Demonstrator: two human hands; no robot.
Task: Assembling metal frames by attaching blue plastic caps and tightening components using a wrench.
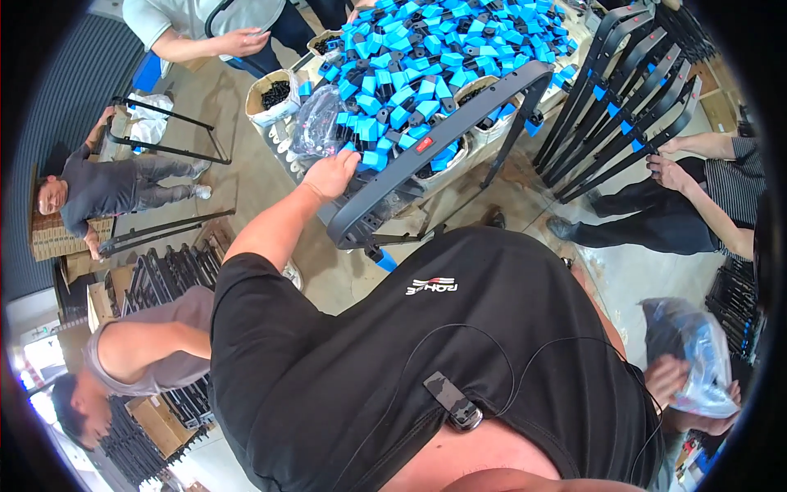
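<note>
My left hand (332,174) reaches to the near edge of a big heap of blue and black plastic parts (410,82). Its fingers are curled together against the blue pieces there, and what they hold, if anything, is hidden. A clear plastic bag (318,123) lies just beyond that hand. Right beside it, a black U-shaped frame (434,152) with a small red label leans in front of the heap, its leg ending in a blue foot (384,260). My right forearm (598,307) runs down behind my body, a watch at the wrist; the hand itself is hidden.
White buckets of small black parts (275,97) stand around the table. More black frames (623,98) lean at the right, near a person in a striped shirt (730,189). Other people work at the left and far side. At lower right, another person's hands (668,381) hold a plastic bag.
</note>
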